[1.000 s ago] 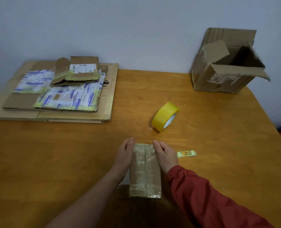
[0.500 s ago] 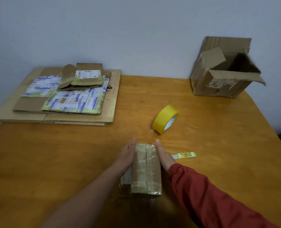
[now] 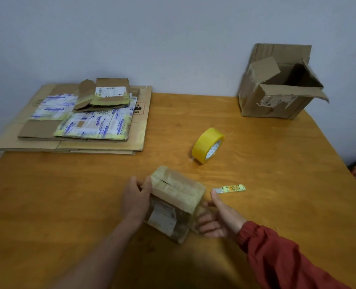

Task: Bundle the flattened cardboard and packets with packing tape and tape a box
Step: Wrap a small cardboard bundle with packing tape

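A small taped cardboard box [image 3: 175, 202] stands tilted on the wooden table [image 3: 277, 184] in front of me. My left hand [image 3: 134, 199] grips its left side, thumb on the top edge. My right hand [image 3: 216, 219] lies palm up at the box's right side, fingers straight and under its lower edge. A yellow roll of packing tape [image 3: 207, 145] stands on its edge just beyond the box. The stack of flattened cardboard [image 3: 102, 146] with printed packets [image 3: 93, 127] on top lies at the far left.
A larger open cardboard box [image 3: 277, 86] with torn flaps stands at the far right against the wall. A small yellow-green strip [image 3: 229, 188] lies on the table right of my right hand.
The small box lay flat between both hands; now it is turned and tipped up on one side. My right hand has come off its side and opened palm up beneath it.
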